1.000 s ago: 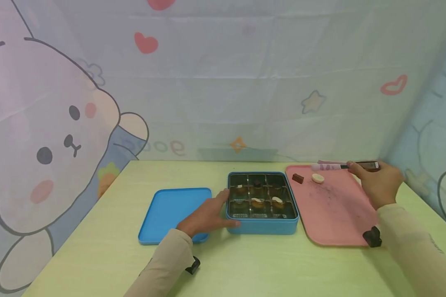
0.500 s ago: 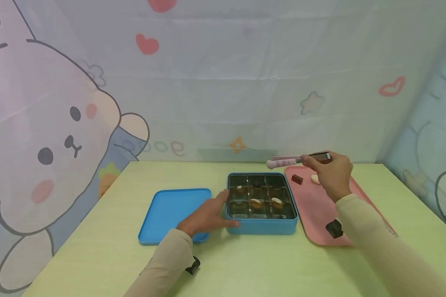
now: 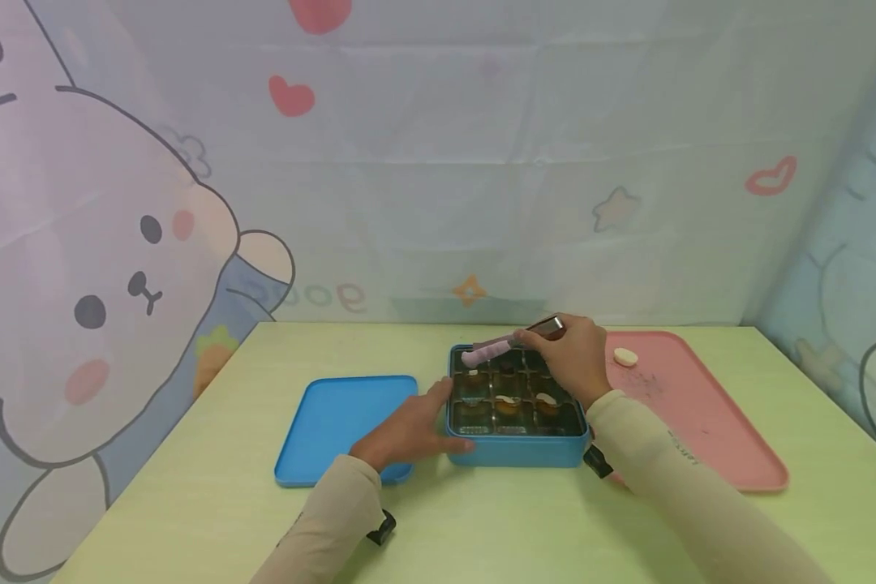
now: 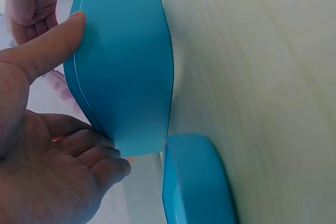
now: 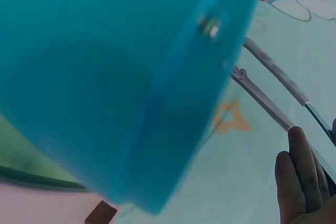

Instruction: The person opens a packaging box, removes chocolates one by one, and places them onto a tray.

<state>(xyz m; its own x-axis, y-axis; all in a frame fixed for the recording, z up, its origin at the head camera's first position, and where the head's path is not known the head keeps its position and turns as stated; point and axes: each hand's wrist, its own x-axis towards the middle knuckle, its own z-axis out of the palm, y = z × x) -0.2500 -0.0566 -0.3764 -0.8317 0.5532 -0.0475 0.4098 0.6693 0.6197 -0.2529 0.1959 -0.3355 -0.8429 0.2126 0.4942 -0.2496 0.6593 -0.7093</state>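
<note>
A blue square tin [image 3: 518, 453] with a divided dark insert stands mid-table. Small pale pieces [image 3: 546, 399] sit in some compartments, and a dark piece lies in a back one. My left hand [image 3: 409, 434] rests against the tin's left side, thumb at the near corner, fingers fairly relaxed. My right hand [image 3: 573, 361] pinches metal tongs [image 3: 489, 352] with pinkish paw-shaped tips over the back left compartments. In the right wrist view the tongs' two arms [image 5: 268, 106] stand apart; their ends are partly hidden by the tin, so I cannot tell whether they hold anything.
A blue lid [image 3: 343, 418] lies left of the tin, partly behind my left hand. To the right is a pink tray [image 3: 730, 438] with a cream oval piece [image 3: 625, 357] and dark crumbs. A brown block [image 5: 101, 213] on it shows in the right wrist view.
My right hand has carried the tongs leftward from over the pink tray to over the tin's back left. My left hand has stayed against the tin.
</note>
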